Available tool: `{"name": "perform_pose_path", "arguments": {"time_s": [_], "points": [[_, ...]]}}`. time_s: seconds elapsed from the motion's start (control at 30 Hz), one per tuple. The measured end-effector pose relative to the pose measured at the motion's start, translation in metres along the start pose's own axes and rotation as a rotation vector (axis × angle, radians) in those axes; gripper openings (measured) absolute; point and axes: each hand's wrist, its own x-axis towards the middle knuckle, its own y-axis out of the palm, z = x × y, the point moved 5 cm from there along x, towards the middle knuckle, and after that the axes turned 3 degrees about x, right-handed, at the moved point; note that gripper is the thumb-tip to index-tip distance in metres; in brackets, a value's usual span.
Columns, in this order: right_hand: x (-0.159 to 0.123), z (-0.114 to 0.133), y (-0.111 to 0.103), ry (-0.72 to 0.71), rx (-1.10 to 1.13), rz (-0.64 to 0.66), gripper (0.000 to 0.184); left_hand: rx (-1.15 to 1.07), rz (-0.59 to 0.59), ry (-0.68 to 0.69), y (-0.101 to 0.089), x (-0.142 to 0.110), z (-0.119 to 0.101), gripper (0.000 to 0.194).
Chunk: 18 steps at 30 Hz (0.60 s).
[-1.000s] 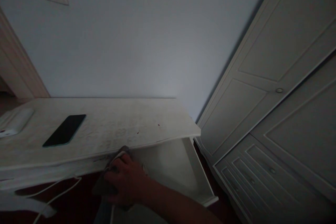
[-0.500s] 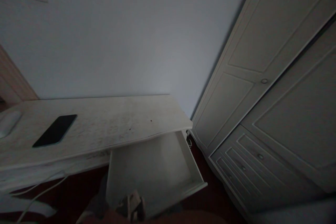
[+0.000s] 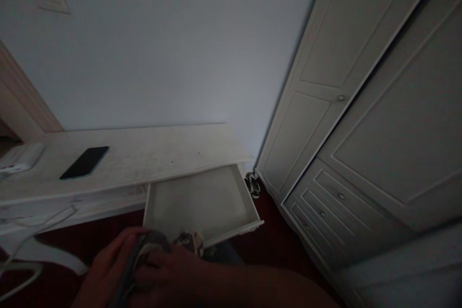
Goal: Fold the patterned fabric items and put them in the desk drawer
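**Hands on a grey cloth before an open drawer**

Right hand (image 3: 169, 269), bottom centre of frame, fingers curled and closed over a bunched grey cloth (image 3: 149, 245); forearm running off toward lower right. Left hand (image 3: 108, 269), bottom left of centre, fingers partly bent, laid against the left side of the same cloth; whether actually gripping cannot be told in the dim light. Cloth sandwiched between both hands, just in front of and below the front edge of the drawer (image 3: 202, 202). Small pale crumpled object (image 3: 189, 239) just right of the cloth, touching the drawer front; kind not discernible.

Drawer, centre of frame, pulled well out from under the desk top (image 3: 144, 159), white, interior bare as far as visible. Dark red floor (image 3: 274, 240) beneath and to the right of it.

Left of centre: black phone (image 3: 84, 162), lying flat, face up, on the desk top. White box-like item (image 3: 19, 159) at far left edge on the same surface, well apart from the phone. White cables (image 3: 32, 219) hanging below the desk at lower left.

Small dark tangled object (image 3: 252, 185) on the floor between desk end and wardrobe (image 3: 361, 130); identity unclear. Wardrobe filling the right half, panelled doors shut, round knob (image 3: 340, 98), low drawers below.

Plain pale wall (image 3: 173, 48) across the upper frame, behind the desk; wooden door frame (image 3: 21, 101) at left edge.
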Motion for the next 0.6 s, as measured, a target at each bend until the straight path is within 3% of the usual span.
{"name": "perform_pose_path", "arguments": {"time_s": [0.07, 0.17, 0.3, 0.37, 0.47, 0.6], "points": [[-0.028, -0.009, -0.005, 0.040, -0.014, -0.008, 0.018, -0.040, 0.117, 0.103, 0.019, 0.012, -0.024, 0.059], [-0.092, -0.032, -0.023, 0.163, -0.040, 0.076, 0.016, 0.150, 0.265, 0.200, 0.044, 0.019, -0.045, 0.057], [-0.192, -0.068, -0.061, 0.503, 0.039, 0.242, 0.020, 0.527, 0.436, 0.364, 0.067, 0.011, -0.049, 0.047], [-0.222, -0.079, -0.072, 0.673, 0.090, 0.292, 0.030, 0.582, 0.453, 0.400, 0.071, 0.009, -0.047, 0.049], [-0.212, -0.078, -0.068, 0.726, 0.098, 0.301, 0.039, 0.488, 0.421, 0.391, 0.070, 0.011, -0.042, 0.055], [-0.115, -0.054, -0.027, 0.505, 0.111, 0.213, 0.057, 0.185, 0.340, 0.330, 0.064, 0.019, -0.028, 0.065]]}}
